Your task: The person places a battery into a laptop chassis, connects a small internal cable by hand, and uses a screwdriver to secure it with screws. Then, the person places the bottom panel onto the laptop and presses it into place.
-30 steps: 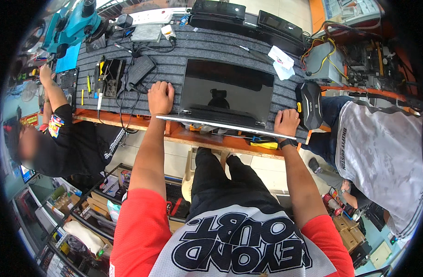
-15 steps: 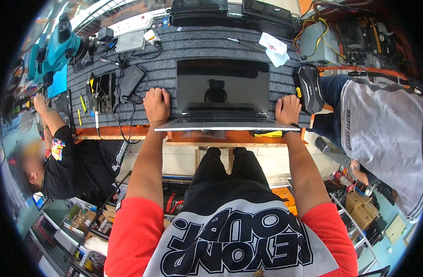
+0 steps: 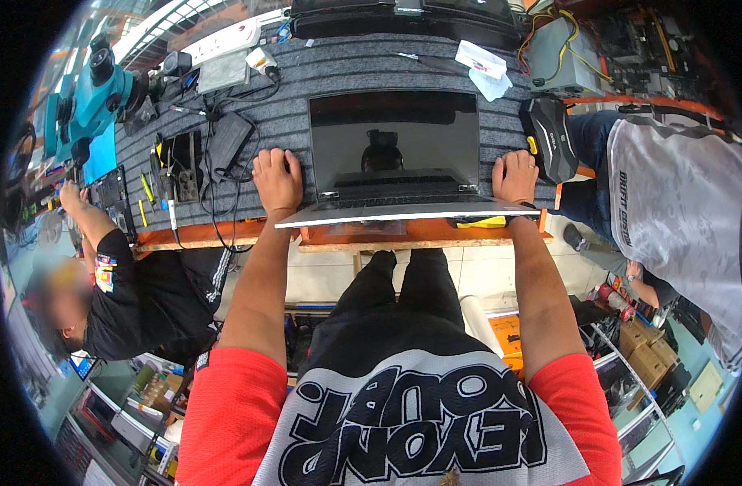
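Observation:
An open laptop [image 3: 393, 139] stands in front of me on the grey striped mat [image 3: 363, 65]. Its screen is dark and reflective, and its pale front edge reaches the table's edge. My left hand [image 3: 278, 180] rests on the mat just left of the laptop, fingers curled in and no object visible in them. On the opposite side, my right hand [image 3: 516, 176] also rests with curled fingers, holding nothing that I can see. A black hard case [image 3: 551, 142] lies just right of that hand. Beside my left hand is a black power adapter [image 3: 229, 142] with loose cables.
A teal microscope [image 3: 95, 101] stands far left, near a co-worker's hand [image 3: 73, 197]. Small tools and a black tray [image 3: 181, 166] lie left. White paper [image 3: 482, 65] and a metal power supply [image 3: 559, 53] are far right. Another person [image 3: 670, 186] stands at right.
The view has shifted slightly, so the table contents sit a little differently in the picture. Both my hands stay in the same places beside the laptop, fingers still curled.

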The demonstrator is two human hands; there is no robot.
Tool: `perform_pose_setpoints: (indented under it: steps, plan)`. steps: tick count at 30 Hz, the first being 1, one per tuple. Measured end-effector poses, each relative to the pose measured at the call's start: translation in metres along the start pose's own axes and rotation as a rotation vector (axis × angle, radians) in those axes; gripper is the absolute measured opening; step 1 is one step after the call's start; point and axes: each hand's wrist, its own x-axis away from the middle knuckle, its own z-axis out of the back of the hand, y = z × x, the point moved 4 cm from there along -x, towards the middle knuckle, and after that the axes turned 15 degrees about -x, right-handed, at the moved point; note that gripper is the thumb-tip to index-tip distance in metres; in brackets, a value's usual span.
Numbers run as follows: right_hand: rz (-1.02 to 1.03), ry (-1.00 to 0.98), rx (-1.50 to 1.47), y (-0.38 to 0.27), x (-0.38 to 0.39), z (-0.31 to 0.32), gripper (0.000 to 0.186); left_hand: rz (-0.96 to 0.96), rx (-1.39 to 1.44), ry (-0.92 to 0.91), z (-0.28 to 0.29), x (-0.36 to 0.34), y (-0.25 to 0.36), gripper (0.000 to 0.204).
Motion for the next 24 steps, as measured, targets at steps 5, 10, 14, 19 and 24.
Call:
perform_pose_setpoints:
  steps: [5,10,14,19,24]
  plan:
    - [-0.01,0.002,0.008,0.0006,-0.0024,-0.0005,0.017,-0.005,-0.013,0.026,-0.001,-0.0008,0.0,0.016]
    - [0.001,0.007,0.01,0.0039,-0.0004,-0.0017,0.018,0.0,-0.01,0.012,-0.0019,-0.0004,0.0008,0.017]
    - [0.005,-0.008,-0.007,0.0024,-0.0008,-0.0001,0.019,0.021,-0.007,-0.006,-0.0023,0.0011,-0.0002,0.017]
    - [0.02,-0.007,-0.004,0.0037,-0.0005,-0.0011,0.02,0.036,-0.006,-0.03,0.0007,-0.0007,0.0019,0.017]
    - [0.017,-0.006,0.011,0.0047,-0.0002,-0.0036,0.02,0.046,-0.012,-0.033,0.0016,0.0001,0.0021,0.017]
